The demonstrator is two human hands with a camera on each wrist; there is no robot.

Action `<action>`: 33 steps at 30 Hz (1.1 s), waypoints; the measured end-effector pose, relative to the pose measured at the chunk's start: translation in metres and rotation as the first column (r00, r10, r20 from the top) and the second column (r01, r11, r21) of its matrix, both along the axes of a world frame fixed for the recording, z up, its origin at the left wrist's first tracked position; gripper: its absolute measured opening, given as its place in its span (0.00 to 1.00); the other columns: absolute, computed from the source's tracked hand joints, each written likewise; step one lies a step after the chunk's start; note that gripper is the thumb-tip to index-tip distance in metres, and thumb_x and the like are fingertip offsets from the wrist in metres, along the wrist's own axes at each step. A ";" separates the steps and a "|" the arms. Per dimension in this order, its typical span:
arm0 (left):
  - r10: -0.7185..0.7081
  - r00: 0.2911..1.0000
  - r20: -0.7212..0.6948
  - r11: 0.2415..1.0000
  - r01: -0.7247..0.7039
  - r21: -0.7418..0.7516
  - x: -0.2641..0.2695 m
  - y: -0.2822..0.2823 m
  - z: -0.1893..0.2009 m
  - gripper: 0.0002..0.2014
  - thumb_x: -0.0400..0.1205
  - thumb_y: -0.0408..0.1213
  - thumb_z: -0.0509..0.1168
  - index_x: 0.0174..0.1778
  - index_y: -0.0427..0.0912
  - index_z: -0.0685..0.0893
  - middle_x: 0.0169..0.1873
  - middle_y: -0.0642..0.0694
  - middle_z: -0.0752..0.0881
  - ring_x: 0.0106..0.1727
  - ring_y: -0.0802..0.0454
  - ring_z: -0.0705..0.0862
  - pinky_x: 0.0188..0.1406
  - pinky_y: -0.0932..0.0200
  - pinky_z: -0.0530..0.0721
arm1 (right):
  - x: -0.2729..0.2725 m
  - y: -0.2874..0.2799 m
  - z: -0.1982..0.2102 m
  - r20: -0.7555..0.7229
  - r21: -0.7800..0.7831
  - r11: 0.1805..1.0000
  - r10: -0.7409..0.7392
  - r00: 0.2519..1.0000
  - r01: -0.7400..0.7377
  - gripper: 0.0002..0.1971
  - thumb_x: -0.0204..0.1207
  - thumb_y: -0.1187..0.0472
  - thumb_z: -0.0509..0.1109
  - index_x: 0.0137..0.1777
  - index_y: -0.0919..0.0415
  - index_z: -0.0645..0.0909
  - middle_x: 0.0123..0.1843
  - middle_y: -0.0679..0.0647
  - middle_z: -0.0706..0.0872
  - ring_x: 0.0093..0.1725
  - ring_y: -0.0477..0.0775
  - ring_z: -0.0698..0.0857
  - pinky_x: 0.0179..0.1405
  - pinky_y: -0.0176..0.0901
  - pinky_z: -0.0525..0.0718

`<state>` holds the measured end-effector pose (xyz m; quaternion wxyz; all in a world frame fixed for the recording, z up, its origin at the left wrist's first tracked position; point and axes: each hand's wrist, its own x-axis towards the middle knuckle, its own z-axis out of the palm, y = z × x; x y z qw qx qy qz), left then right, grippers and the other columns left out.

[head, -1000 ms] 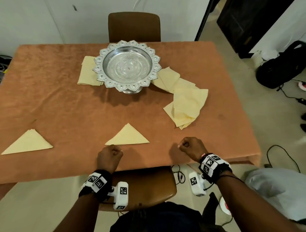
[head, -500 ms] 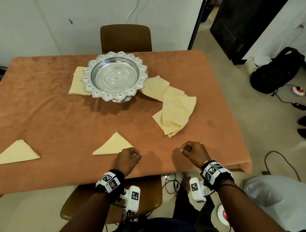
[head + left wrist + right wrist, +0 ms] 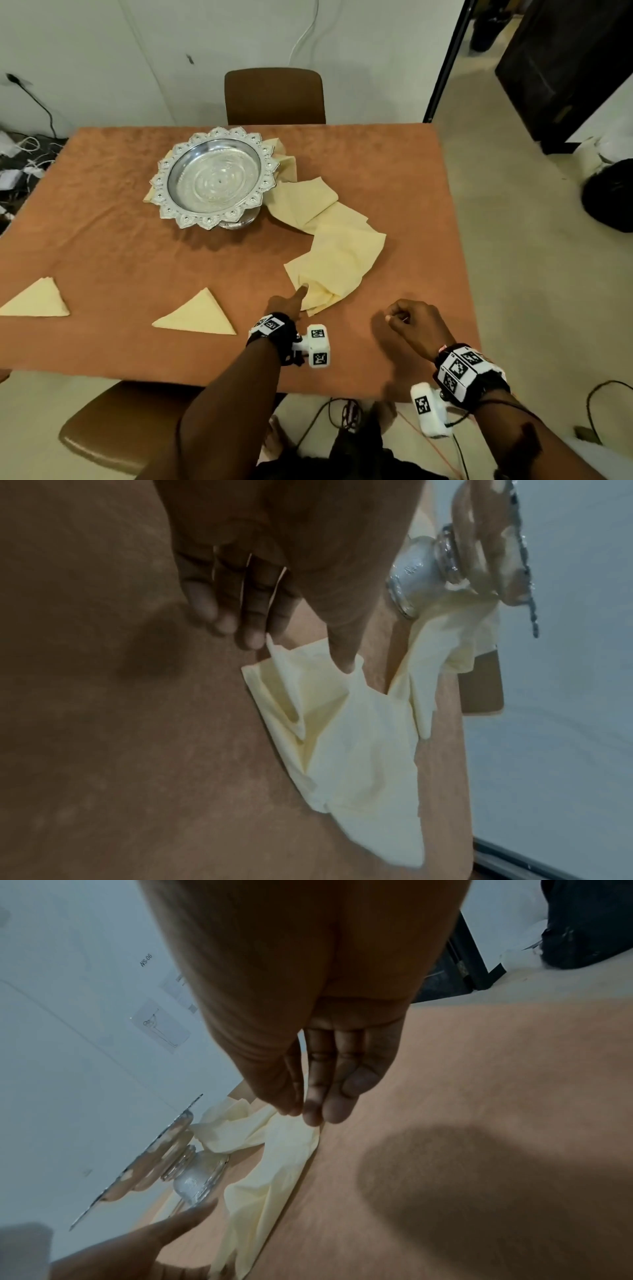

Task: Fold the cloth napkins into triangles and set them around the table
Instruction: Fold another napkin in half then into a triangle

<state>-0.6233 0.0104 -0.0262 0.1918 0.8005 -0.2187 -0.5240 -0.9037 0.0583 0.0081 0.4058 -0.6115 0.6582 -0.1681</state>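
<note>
A loose pile of pale yellow napkins (image 3: 342,253) trails from the silver pedestal tray (image 3: 212,178) toward the near right of the orange table (image 3: 102,240). My left hand (image 3: 298,294) reaches to the pile's near corner. In the left wrist view its thumb tip presses on the napkins (image 3: 359,737), and a raised corner stands beside the straight fingers (image 3: 246,631). My right hand (image 3: 397,318) hovers as a curled fist near the table's front right edge and holds nothing. Two folded triangles (image 3: 198,315) (image 3: 37,303) lie along the near left edge.
One brown chair (image 3: 274,96) stands at the far side and another (image 3: 113,435) is tucked under the near edge. A napkin corner (image 3: 149,197) pokes out left of the tray. A black bag (image 3: 609,198) sits on the floor at the right, and cables (image 3: 24,154) at the left.
My left hand left the middle triangle, moved right and forward, and opened onto the near corner of the napkin pile, which now looks bunched there. The right fist stayed put. The head view shifted right.
</note>
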 end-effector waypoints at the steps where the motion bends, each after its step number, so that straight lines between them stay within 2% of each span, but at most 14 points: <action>1: 0.046 0.999 -0.020 0.999 -0.046 0.024 -0.006 -0.001 0.004 0.38 0.64 0.68 0.73 0.44 0.31 0.85 0.31 0.38 0.89 0.25 0.43 0.82 0.26 0.58 0.80 | -0.008 -0.004 -0.001 0.003 -0.007 1.000 0.006 1.000 -0.006 0.04 0.75 0.61 0.74 0.42 0.51 0.87 0.40 0.41 0.89 0.42 0.40 0.86 0.41 0.35 0.81; 3: 0.076 0.996 -0.051 0.995 -0.072 0.074 -0.017 -0.002 0.011 0.29 0.72 0.61 0.73 0.40 0.33 0.83 0.31 0.40 0.86 0.29 0.43 0.82 0.28 0.59 0.78 | -0.023 -0.012 -0.003 0.009 -0.010 1.000 0.011 1.000 -0.011 0.06 0.75 0.62 0.74 0.40 0.49 0.87 0.38 0.42 0.89 0.41 0.42 0.86 0.41 0.38 0.82; 4: 0.097 0.992 -0.081 0.991 -0.089 0.098 -0.019 -0.001 0.011 0.25 0.74 0.58 0.73 0.42 0.34 0.84 0.35 0.40 0.86 0.34 0.43 0.83 0.32 0.58 0.79 | -0.029 -0.015 -0.005 0.010 -0.007 1.000 0.013 1.000 -0.013 0.07 0.74 0.62 0.75 0.39 0.48 0.86 0.38 0.42 0.89 0.41 0.42 0.87 0.43 0.40 0.83; 7: 0.187 0.966 -0.180 0.982 -0.183 0.039 -0.023 -0.002 0.004 0.23 0.77 0.42 0.74 0.62 0.31 0.83 0.49 0.41 0.83 0.45 0.43 0.83 0.45 0.55 0.84 | -0.040 -0.024 -0.007 0.002 -0.006 1.000 0.029 1.000 -0.029 0.05 0.74 0.61 0.75 0.40 0.50 0.87 0.39 0.43 0.90 0.42 0.44 0.87 0.48 0.44 0.85; 9: 0.199 0.980 -0.024 0.979 -0.200 -0.047 -0.030 -0.001 0.007 0.15 0.77 0.37 0.73 0.56 0.33 0.84 0.46 0.40 0.84 0.41 0.43 0.84 0.41 0.56 0.84 | -0.041 -0.030 -0.004 0.006 -0.007 0.999 0.050 0.999 -0.050 0.04 0.75 0.61 0.75 0.42 0.51 0.88 0.40 0.43 0.90 0.43 0.44 0.87 0.50 0.45 0.86; 12: 0.051 0.955 0.292 0.961 0.033 -0.276 -0.037 -0.004 0.017 0.13 0.76 0.39 0.73 0.54 0.40 0.87 0.44 0.41 0.89 0.46 0.41 0.87 0.46 0.57 0.82 | -0.036 -0.041 0.004 0.008 -0.020 0.997 0.081 0.997 -0.081 0.04 0.75 0.60 0.74 0.42 0.49 0.87 0.41 0.43 0.90 0.44 0.43 0.87 0.51 0.46 0.86; 14: -0.069 0.928 0.367 0.876 0.233 -0.423 -0.039 -0.002 0.021 0.09 0.76 0.37 0.73 0.51 0.41 0.88 0.41 0.45 0.88 0.43 0.47 0.85 0.43 0.61 0.77 | -0.028 -0.052 0.010 -0.018 -0.040 0.994 0.100 0.995 -0.101 0.02 0.75 0.58 0.74 0.42 0.51 0.87 0.41 0.45 0.90 0.44 0.46 0.87 0.51 0.49 0.86; 16: -0.174 0.906 0.385 0.750 0.375 -0.545 -0.041 -0.001 0.027 0.04 0.77 0.36 0.73 0.46 0.43 0.87 0.39 0.51 0.87 0.41 0.54 0.84 0.42 0.60 0.78 | -0.018 -0.065 0.019 -0.041 -0.079 0.987 0.140 0.989 -0.143 0.02 0.75 0.58 0.73 0.45 0.54 0.87 0.43 0.46 0.90 0.46 0.48 0.87 0.51 0.50 0.86; 19: -0.301 0.841 0.450 0.578 0.536 -0.616 -0.040 -0.001 0.037 0.03 0.78 0.41 0.69 0.42 0.46 0.85 0.37 0.59 0.86 0.40 0.60 0.83 0.43 0.57 0.81 | 0.006 -0.089 0.035 -0.060 -0.163 0.952 0.252 0.966 -0.258 0.16 0.72 0.62 0.74 0.60 0.51 0.86 0.56 0.47 0.89 0.54 0.50 0.86 0.57 0.46 0.83; 23: -0.405 0.765 0.500 0.421 0.642 -0.641 -0.032 -0.007 0.050 0.04 0.79 0.41 0.71 0.45 0.45 0.86 0.39 0.57 0.88 0.42 0.60 0.86 0.44 0.58 0.83 | 0.043 -0.115 0.049 -0.164 -0.270 0.810 0.494 0.854 -0.521 0.38 0.67 0.64 0.78 0.77 0.42 0.72 0.75 0.47 0.77 0.72 0.54 0.72 0.67 0.40 0.68; 26: -0.457 0.709 0.538 0.301 0.692 -0.656 -0.029 -0.010 0.062 0.04 0.79 0.39 0.72 0.46 0.44 0.87 0.36 0.59 0.85 0.37 0.62 0.83 0.40 0.60 0.81 | 0.062 -0.127 0.061 -0.348 -0.279 0.661 0.606 0.715 -0.696 0.38 0.65 0.60 0.79 0.76 0.45 0.73 0.79 0.47 0.71 0.75 0.56 0.64 0.67 0.46 0.67; 29: -0.389 0.817 0.425 0.344 0.557 -0.756 -0.028 -0.010 0.076 0.07 0.78 0.39 0.72 0.47 0.40 0.88 0.38 0.53 0.88 0.38 0.61 0.85 0.41 0.60 0.84 | 0.062 -0.137 0.070 -0.478 -0.197 0.579 0.648 0.593 -0.791 0.21 0.70 0.48 0.76 0.64 0.49 0.84 0.71 0.46 0.79 0.72 0.55 0.69 0.67 0.50 0.66; 31: -0.339 0.884 0.321 0.412 0.446 -0.795 -0.028 -0.009 0.083 0.11 0.75 0.41 0.75 0.49 0.39 0.88 0.42 0.52 0.90 0.41 0.59 0.87 0.44 0.63 0.83 | 0.054 -0.141 0.074 -0.450 -0.192 0.601 0.649 0.614 -0.776 0.12 0.74 0.47 0.73 0.52 0.51 0.84 0.53 0.48 0.85 0.58 0.52 0.77 0.66 0.47 0.68; 33: -0.381 0.883 0.273 0.509 0.447 -0.736 -0.027 -0.008 0.085 0.22 0.69 0.46 0.81 0.57 0.44 0.86 0.49 0.55 0.89 0.49 0.61 0.87 0.50 0.68 0.82 | 0.043 -0.144 0.078 -0.388 -0.209 0.624 0.654 0.649 -0.753 0.07 0.76 0.48 0.71 0.43 0.48 0.79 0.37 0.44 0.81 0.41 0.47 0.76 0.67 0.49 0.72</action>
